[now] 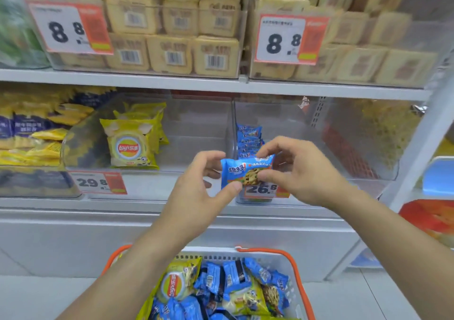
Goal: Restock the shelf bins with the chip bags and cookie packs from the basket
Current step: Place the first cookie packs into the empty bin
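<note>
Basket (298, 292) sitting nearest, filled with chip bags (175, 282) and cookie packs. Left hand (196, 194) and right hand (304, 172) both pinching blue cookie pack (245, 169), fingers grasping its ends, before right clear bin (344, 147).

We are seeing two bare forearms coming up from the lower edge of the frame, one from the lower left and one from the lower right. No sleeve is showing on either. The left hand (196, 196) and the right hand (299, 172), near the centre of the frame, are showing short, unpainted nails where the fingertips are facing us.
</note>
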